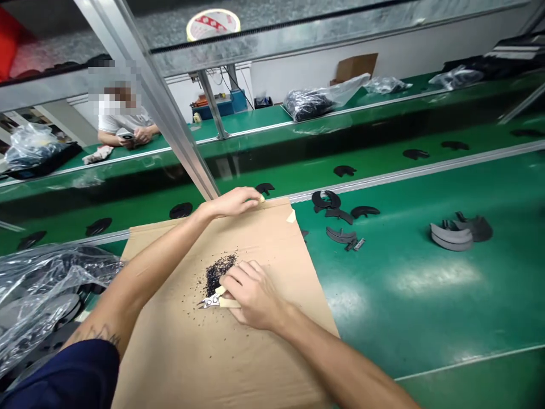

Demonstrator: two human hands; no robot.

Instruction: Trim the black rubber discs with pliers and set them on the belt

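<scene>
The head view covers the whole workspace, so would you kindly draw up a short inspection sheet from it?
Surface: cardboard sheet on a green table.
Job's things: nippers; black curved parts right of the cardboard.
Clutter: black scraps piled and scattered on the cardboard; clear plastic bag at left.
Hands: right hand holds the nippers; left hand over the cardboard's far edge, any hold unclear.
Cables: what look like thin wires, at the back.
Surroundings: another person at the far bench; tape roll above.

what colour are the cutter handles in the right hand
The handles are pale yellow, seen best in the head view.
</scene>
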